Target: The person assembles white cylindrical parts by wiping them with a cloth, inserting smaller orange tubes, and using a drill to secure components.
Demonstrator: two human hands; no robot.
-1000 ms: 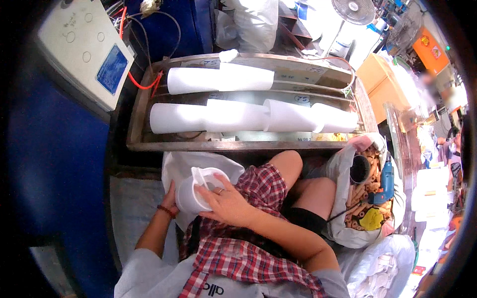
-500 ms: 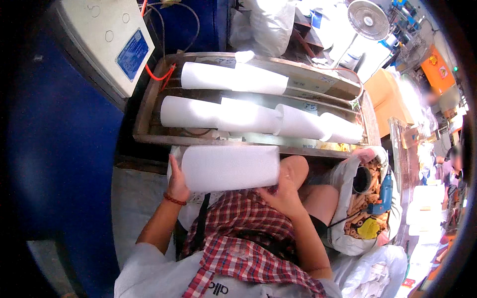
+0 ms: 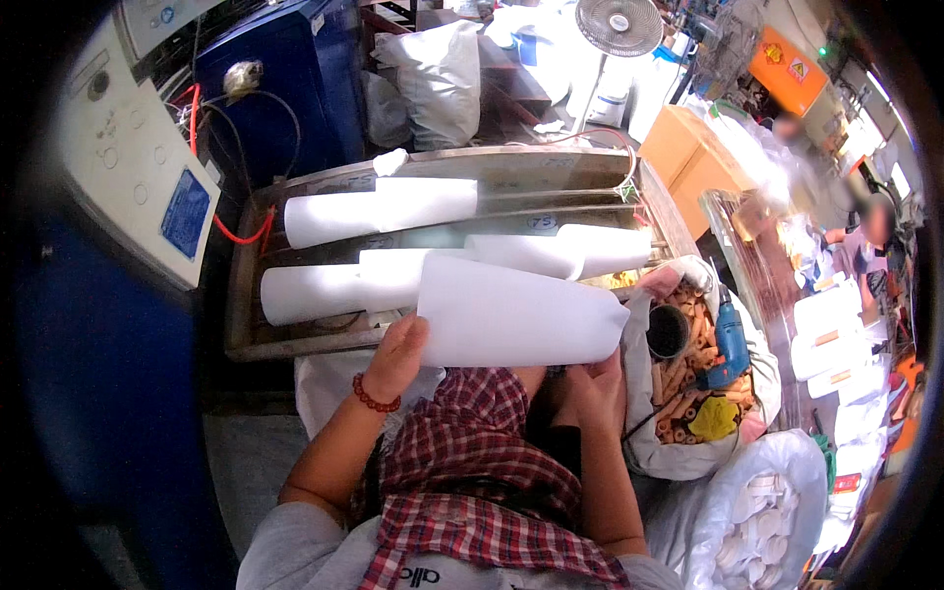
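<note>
left hand grips near end of white roll | right hand cups it from beneath | roll spans both palms, just short of tray | advice: keep level, fingers clear of rim

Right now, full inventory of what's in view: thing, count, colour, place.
sheet: 1, white, rolled into a tube, held over the lap in front of the tray
rolls: at least 3, white, lying across the tray
tray: 1, grey metal, ahead of the person
machine: 1, white panel on a blue body, far left
fan: 1, white, top centre
box: 1, orange-brown, right of the tray
drill: 1, blue, in the sack at right
sack: 1, white, holds tan tubes, right of the lap
bracelet: 1, red beads, left wrist
left hand: grip on the sheet's left end
right hand: under the sheet's right end
</note>
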